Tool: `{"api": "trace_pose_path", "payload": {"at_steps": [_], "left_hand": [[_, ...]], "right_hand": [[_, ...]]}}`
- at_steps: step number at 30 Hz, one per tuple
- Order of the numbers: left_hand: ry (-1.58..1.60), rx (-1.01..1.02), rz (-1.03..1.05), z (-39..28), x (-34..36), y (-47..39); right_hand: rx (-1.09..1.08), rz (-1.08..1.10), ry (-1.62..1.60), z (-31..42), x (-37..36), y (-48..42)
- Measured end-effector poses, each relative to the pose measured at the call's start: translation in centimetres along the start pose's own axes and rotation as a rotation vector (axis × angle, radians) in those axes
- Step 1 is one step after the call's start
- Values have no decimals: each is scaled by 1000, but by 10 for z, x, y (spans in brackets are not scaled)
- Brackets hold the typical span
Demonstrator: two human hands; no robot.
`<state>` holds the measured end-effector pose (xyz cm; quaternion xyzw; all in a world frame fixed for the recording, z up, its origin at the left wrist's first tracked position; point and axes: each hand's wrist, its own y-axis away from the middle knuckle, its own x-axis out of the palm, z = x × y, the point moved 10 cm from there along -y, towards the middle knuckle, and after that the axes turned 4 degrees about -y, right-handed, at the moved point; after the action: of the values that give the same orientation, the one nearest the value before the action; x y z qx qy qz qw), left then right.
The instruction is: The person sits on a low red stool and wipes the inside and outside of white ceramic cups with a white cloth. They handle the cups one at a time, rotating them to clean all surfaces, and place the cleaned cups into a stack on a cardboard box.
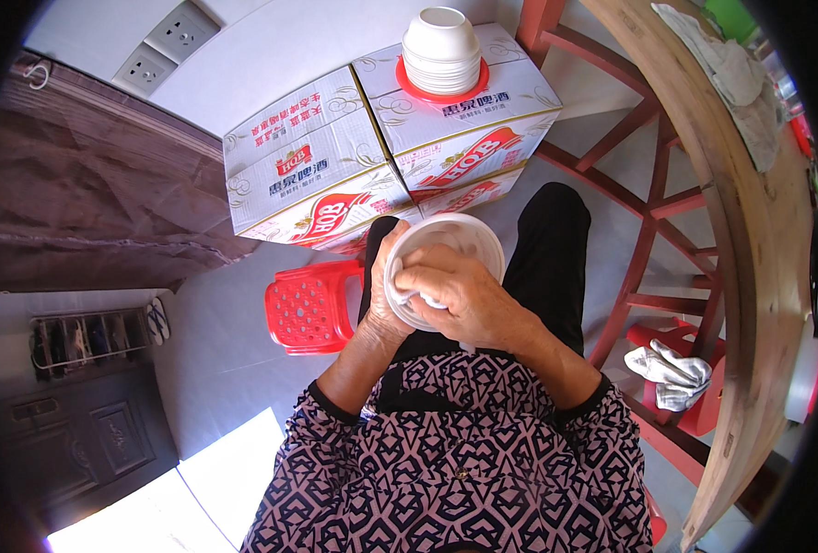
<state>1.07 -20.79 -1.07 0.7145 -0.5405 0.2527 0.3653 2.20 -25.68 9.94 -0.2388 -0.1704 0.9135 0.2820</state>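
Observation:
Above my lap, my left hand (390, 280) grips a round whitish plastic tub (486, 238) by its left side. The tub's mouth faces up towards me. My right hand (468, 290) reaches over the near rim, its curled fingers inside. Between those fingers shows a bit of a white wad (400, 289), pressed near the left inner wall; whether it is cloth or paper I cannot tell. Most of the tub's bottom is hidden by the right hand.
Ahead stand printed cardboard beer cartons (312, 162), with stacked white bowls (442, 59) on a red plate (477, 90). A red plastic stool (305, 307) is at left. A wooden table (734, 228) curves along the right; a grey-white cloth (671, 373) hangs over something red beneath it.

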Motion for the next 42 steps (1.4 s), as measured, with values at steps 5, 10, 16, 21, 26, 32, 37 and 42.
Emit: {"api": "trace_pose_path", "payload": {"at_steps": [5, 10, 16, 21, 26, 32, 37, 42], "left_hand": [[402, 18, -91, 12, -1, -3], [521, 70, 237, 3, 20, -3], [314, -14, -29, 4, 4, 0], [424, -71, -1, 4, 5, 1], [414, 13, -16, 4, 5, 0], [288, 52, -171, 4, 11, 1], [122, -112, 64, 2, 6, -1], [266, -226, 11, 0, 2, 1]], "right_hand": [[187, -382, 78, -13, -27, -2], [151, -414, -3, -14, -30, -4], [63, 33, -6, -1, 0, -7], [100, 177, -9, 1, 6, -3], [315, -87, -96, -19, -2, -2], [254, -475, -105, -30, -30, -1], [151, -384, -74, -21, -34, -4], [-27, -138, -15, -1, -11, -12]]}}
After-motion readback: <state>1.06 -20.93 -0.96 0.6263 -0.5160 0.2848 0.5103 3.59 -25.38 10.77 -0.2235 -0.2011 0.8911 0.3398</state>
